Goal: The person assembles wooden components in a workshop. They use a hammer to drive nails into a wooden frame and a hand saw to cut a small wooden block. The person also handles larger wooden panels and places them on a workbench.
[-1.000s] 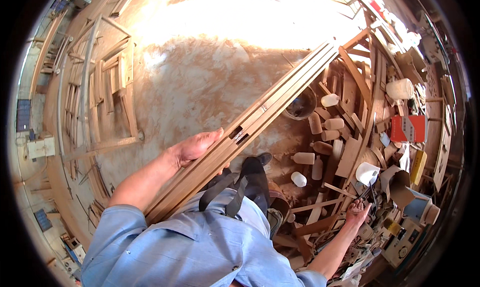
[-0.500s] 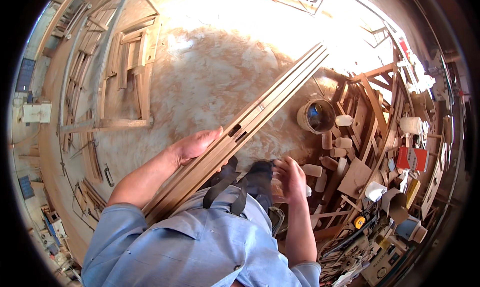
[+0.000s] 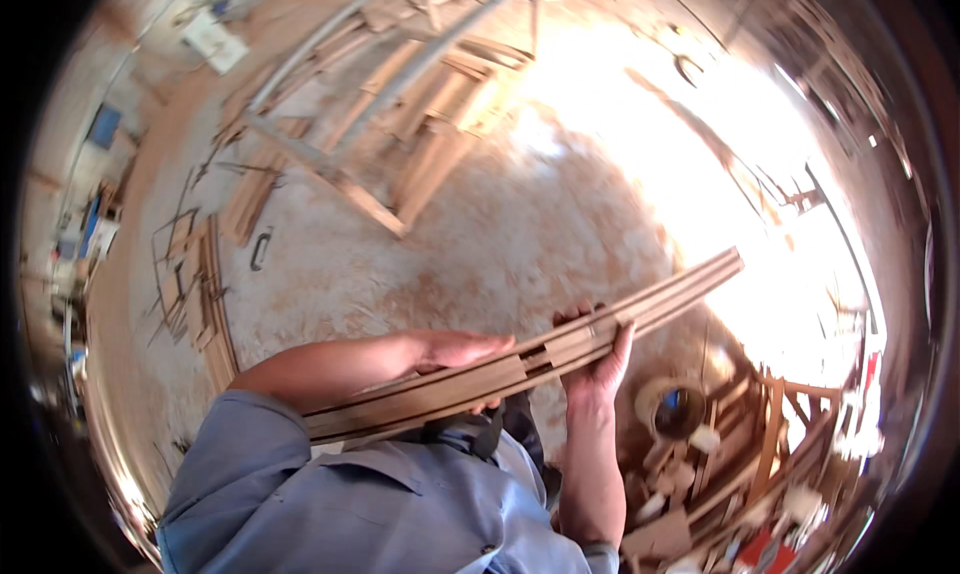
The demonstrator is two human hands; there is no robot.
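A bundle of long wooden strips [image 3: 440, 386] lies slantwise across the front of my body, its far end up to the right. Dark mortise slots show near its middle. My left hand [image 3: 462, 350] is wrapped round it just left of the slots, with fingertips showing below the lower edge. Farther right, my right hand [image 3: 597, 366] grips the strips from beneath, thumb on the near side and fingers on the far side. The near end of the bundle rests by my left upper arm.
A metal frame [image 3: 430, 59] with wooden boards [image 3: 435, 169] stands ahead. Loose lumber [image 3: 208, 294] and a dark clamp [image 3: 261, 250] lie on the floor to the left. At the lower right are a bucket [image 3: 650, 404] and a jumble of wood scraps [image 3: 735, 469]. Strong light washes out the right.
My view has turned to the left, toward the metal frame. The wooden strips now lie flatter across me. My right hand, free before, has come up and taken hold of them.
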